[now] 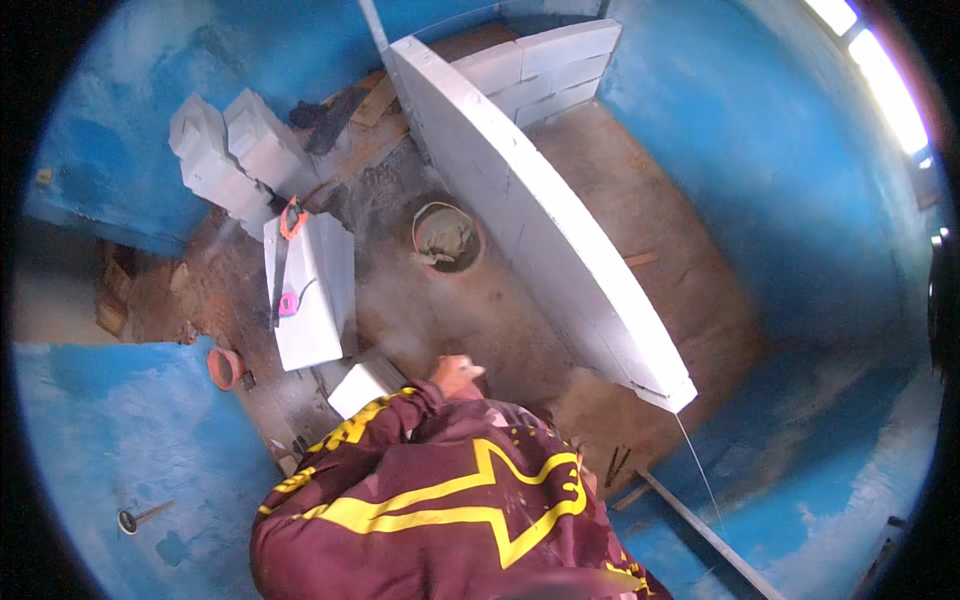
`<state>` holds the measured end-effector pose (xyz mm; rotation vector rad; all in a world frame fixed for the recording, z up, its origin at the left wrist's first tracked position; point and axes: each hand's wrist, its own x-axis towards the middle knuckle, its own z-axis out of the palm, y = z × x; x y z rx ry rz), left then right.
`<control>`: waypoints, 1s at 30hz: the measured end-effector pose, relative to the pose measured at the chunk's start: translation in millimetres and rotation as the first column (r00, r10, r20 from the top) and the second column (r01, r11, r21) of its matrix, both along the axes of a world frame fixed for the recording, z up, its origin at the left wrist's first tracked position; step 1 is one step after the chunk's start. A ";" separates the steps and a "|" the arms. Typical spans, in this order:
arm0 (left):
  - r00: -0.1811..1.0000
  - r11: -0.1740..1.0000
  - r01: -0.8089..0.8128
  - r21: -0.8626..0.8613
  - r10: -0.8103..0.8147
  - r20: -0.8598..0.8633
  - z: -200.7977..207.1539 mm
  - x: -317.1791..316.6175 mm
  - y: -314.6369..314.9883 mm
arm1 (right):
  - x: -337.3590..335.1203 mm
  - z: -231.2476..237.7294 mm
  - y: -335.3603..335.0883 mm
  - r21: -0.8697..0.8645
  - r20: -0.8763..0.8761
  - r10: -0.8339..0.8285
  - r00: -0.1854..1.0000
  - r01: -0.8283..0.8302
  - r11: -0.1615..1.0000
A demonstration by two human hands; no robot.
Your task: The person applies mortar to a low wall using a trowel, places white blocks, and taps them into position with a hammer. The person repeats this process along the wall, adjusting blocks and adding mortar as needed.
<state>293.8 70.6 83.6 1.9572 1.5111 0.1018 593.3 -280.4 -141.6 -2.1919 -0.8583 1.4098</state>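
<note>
My left hand shows just past the cuff of my maroon and yellow sleeve, in front of my body. Its fingers look curled in, with a small pale spot at their tips; what they hold, if anything, I cannot make out. A white block lies partly under that sleeve, left of the hand. My right hand is hidden by my shirt. Farther off, a bucket of grey mortar stands on the floor. To my right runs a low wall of white blocks, a string stretched from its near end.
On a white block stack at left lie an orange-handled handsaw and a pink tape measure. More white blocks stand behind. An orange pot sits by the blue wall. A long metal bar leans at lower right.
</note>
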 end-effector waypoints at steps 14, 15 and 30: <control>0.886 0.874 -0.440 -0.207 0.460 0.056 -126.8 -22.2 -57.8 | 70.4 108.4 276.0 0.399 -0.050 0.473 0.879 -0.417 0.817; 0.866 0.850 -0.466 -0.247 0.495 0.071 -133.1 -14.0 -59.4 | 71.7 123.8 289.5 0.464 -0.099 0.515 0.851 -0.419 0.781; 0.621 0.775 -0.580 -0.251 0.620 0.479 -229.4 22.6 -64.0 | 35.6 161.3 377.0 0.718 -0.037 0.889 0.457 -0.606 0.342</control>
